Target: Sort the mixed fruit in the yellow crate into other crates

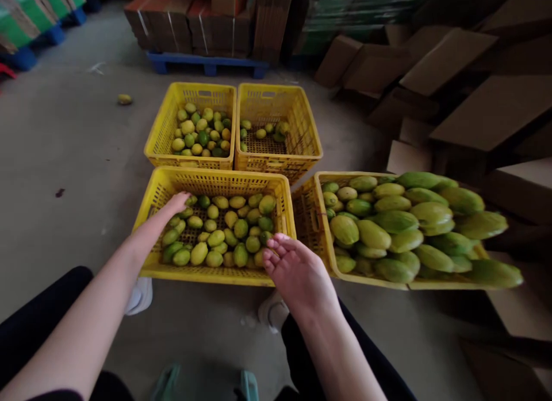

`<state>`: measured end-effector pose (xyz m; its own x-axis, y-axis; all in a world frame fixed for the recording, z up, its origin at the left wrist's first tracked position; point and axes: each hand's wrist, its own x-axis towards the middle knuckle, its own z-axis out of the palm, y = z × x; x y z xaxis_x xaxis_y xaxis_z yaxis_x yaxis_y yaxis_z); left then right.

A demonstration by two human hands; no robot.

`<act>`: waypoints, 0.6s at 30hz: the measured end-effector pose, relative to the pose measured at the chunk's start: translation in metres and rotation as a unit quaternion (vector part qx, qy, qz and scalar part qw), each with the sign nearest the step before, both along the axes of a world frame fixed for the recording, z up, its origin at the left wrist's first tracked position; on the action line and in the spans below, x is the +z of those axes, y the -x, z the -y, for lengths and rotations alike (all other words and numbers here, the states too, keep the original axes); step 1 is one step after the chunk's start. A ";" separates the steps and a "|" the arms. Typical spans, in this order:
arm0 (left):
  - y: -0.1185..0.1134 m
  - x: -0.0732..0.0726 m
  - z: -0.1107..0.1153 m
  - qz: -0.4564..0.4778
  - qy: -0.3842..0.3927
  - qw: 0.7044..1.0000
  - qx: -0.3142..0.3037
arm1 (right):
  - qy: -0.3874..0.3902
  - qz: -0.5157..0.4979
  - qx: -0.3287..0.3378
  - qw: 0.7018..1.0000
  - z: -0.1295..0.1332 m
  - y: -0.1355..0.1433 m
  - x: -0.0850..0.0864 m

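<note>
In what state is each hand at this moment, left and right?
Left hand: at a fruit; whether it is closed on it cannot be told.
Right hand: open, palm showing, holding nothing visible.

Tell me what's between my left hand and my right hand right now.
In the head view, a spread of green and yellow fruit lies between your left hand and right hand, inside the yellow crate before you.
</note>
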<state>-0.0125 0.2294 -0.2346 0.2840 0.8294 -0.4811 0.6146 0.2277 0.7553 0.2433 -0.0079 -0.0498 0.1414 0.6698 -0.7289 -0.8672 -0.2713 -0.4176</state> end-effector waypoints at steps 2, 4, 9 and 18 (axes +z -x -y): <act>-0.001 0.025 0.012 -0.007 0.009 1.000 0.010 | -0.012 0.034 0.016 0.999 -0.002 0.010 0.005; -0.006 0.061 0.029 0.033 0.035 0.999 0.003 | -0.037 0.083 0.017 0.996 -0.003 0.019 0.011; -0.026 0.186 0.076 0.195 0.066 0.975 -0.085 | -0.046 0.180 0.020 0.982 -0.004 0.039 0.024; -0.031 0.149 0.084 0.091 -0.024 0.995 -0.013 | -0.084 -0.111 0.099 0.985 0.006 0.048 0.057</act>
<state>0.0181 0.1450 -0.0858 0.3838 0.8419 -0.3793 0.4720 0.1742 0.8642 0.1954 -0.0144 0.0076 -0.1535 0.7818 -0.6043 -0.8792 -0.3872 -0.2777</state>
